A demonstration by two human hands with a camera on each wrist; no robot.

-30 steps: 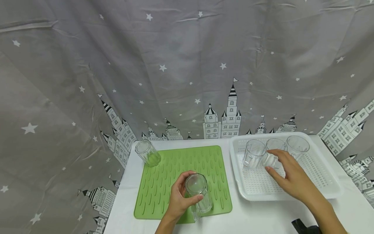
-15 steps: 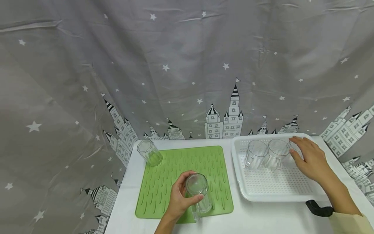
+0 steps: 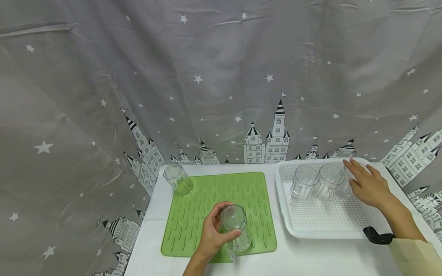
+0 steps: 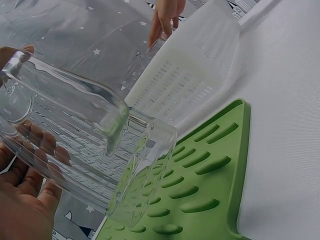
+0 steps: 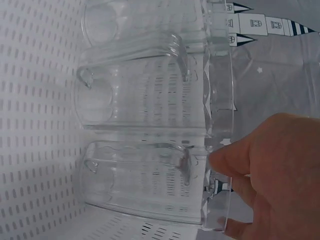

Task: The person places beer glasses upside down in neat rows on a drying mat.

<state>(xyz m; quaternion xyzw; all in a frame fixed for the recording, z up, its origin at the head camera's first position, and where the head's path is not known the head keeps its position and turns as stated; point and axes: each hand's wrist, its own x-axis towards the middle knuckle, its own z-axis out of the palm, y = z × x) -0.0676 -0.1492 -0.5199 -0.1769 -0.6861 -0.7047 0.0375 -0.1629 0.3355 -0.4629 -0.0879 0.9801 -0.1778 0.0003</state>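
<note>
While my left fingers point(image 3: 228, 236) grip an upturned mug point(image 3: 243, 238), my right fingers point(image 5: 230, 156), their grip unclear, must pinch the end mug point(image 5: 142, 186) squarely before lifting.

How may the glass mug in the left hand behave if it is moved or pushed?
The glass mug is probably stiff and breakable, since its clear walls look like glass. Its smooth, shiny surface may slip in the left hand. If tipped over, its side handle would likely limit rolling.
</note>
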